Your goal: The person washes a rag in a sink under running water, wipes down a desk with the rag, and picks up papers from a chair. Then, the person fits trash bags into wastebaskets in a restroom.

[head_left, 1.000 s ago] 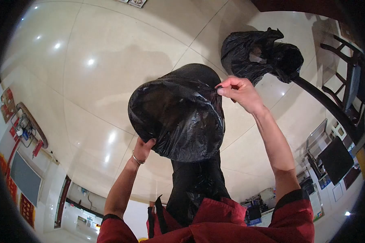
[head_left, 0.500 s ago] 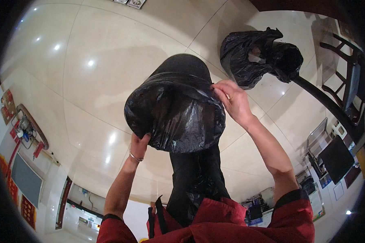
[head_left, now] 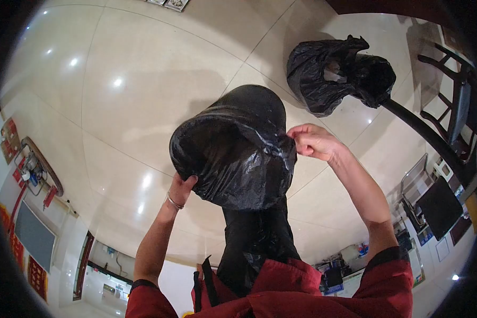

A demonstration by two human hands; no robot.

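Observation:
A black trash can is tilted in front of me, with a thin black garbage bag draped over its mouth and rim. My left hand grips the bag-covered rim at the lower left, thumb on top and the fingers hidden underneath. On the right side, my right hand pinches the edge of the bag, its fingers closed together. The bag's plastic sags across the opening, wrinkled and shiny.
On the tiled floor, a filled black garbage bag lies at the upper right. Dark chairs stand at the far right. A wheeled object is by the left wall.
My right hand has moved down and slightly right along the bag's edge. The trash can has shifted slightly down and right, while my left hand keeps its hold.

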